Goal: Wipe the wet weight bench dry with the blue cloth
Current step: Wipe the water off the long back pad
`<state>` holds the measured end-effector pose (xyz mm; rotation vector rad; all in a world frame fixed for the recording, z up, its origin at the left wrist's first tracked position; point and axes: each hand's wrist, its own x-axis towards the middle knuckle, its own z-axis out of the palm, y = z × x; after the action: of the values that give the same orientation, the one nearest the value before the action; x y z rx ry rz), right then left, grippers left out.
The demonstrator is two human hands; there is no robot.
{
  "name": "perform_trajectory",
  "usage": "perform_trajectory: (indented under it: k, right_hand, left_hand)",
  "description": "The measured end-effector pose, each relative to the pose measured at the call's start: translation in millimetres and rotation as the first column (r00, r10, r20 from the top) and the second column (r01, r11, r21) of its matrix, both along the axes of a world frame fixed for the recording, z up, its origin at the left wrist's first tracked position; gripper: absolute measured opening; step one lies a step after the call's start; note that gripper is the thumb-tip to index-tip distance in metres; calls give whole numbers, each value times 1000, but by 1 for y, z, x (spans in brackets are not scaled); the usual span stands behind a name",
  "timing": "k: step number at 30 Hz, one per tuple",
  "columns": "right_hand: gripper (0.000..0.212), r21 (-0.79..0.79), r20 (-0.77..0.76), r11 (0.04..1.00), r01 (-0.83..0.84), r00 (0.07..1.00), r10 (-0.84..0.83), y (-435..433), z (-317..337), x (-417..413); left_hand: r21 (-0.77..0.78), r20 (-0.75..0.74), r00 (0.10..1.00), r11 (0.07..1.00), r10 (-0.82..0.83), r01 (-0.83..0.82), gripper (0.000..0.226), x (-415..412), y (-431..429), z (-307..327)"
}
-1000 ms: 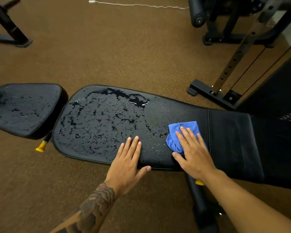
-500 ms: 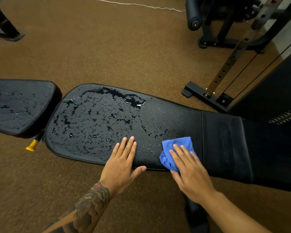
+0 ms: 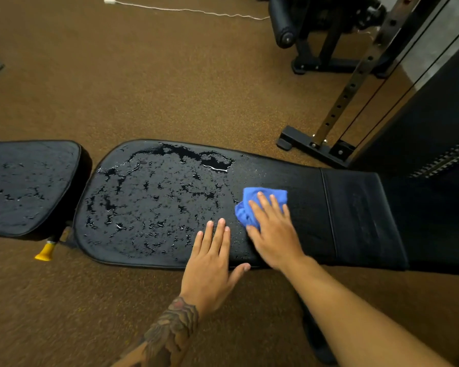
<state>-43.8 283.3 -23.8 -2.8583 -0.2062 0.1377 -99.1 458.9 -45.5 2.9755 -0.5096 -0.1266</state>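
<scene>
The black weight bench [image 3: 157,202] lies across the view, its long pad covered with water beads and puddles on the left part. A separate wet seat pad [image 3: 24,186] sits at the far left. My right hand [image 3: 273,231] presses flat on the bunched blue cloth [image 3: 252,200] in the middle of the long pad. The pad to the right of the cloth looks dull and mostly free of drops. My left hand [image 3: 210,266] rests flat with fingers spread on the pad's near edge, just left of the right hand, holding nothing.
Brown speckled floor surrounds the bench. A black cable machine frame [image 3: 329,144] stands at the right behind the bench, another padded machine [image 3: 284,25] at the top. A white cord [image 3: 186,10] lies on the floor far back. A yellow knob [image 3: 45,251] sticks out under the bench.
My right hand has slid the blue cloth away from the near edge, back up toward the middle of the pad. My left hand stays planted on the near edge.
</scene>
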Motion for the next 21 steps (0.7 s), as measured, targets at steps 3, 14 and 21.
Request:
perform_trajectory:
  k: [3, 14, 21]
  right_hand:
    - [61, 14, -14, 991, -134, 991, 134, -11, 1, -57]
    - [56, 17, 23, 957, 290, 957, -291, -49, -6, 14]
    - [60, 58, 13, 996, -75, 997, 75, 0, -5, -12]
  left_hand:
    - [-20, 9, 1000, 1000, -9, 9, 87, -1, 1, -2]
    - [-11, 24, 1000, 1000, -8, 9, 86, -2, 1, -3]
    - [-13, 21, 1000, 1000, -7, 7, 86, -1, 1, -7]
